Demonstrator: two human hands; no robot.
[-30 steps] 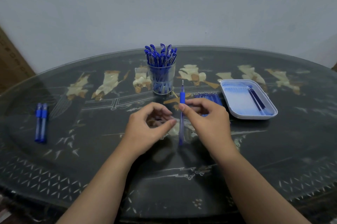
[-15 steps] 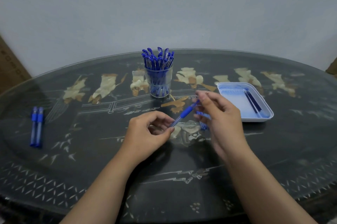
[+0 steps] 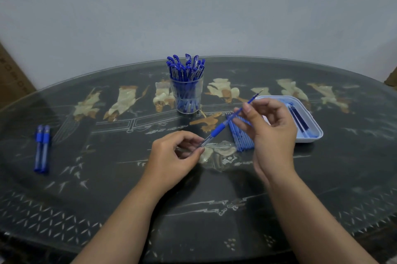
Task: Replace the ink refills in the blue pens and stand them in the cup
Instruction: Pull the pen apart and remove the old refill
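My left hand [image 3: 176,156] pinches the clear barrel of a blue pen [image 3: 216,131] at its lower end; the blue grip points up and to the right. My right hand [image 3: 271,132] holds a thin blue refill [image 3: 251,101] that sticks out of the barrel's grip end, tip toward the tray. A clear cup [image 3: 186,97] packed with several blue capped pens stands behind the hands. A row of several loose blue refills [image 3: 240,136] lies on the table, partly hidden by my right hand.
Two capped blue pens [image 3: 41,148] lie side by side at the far left of the dark glass-topped table [image 3: 107,177]. A white tray [image 3: 311,137] at the right holds a few refills. A cardboard box [image 3: 10,74] stands at the left edge.
The pen went from upright to slanted, tip up to the right. My right hand moved up and right along it, and more of the refill shows outside the barrel.
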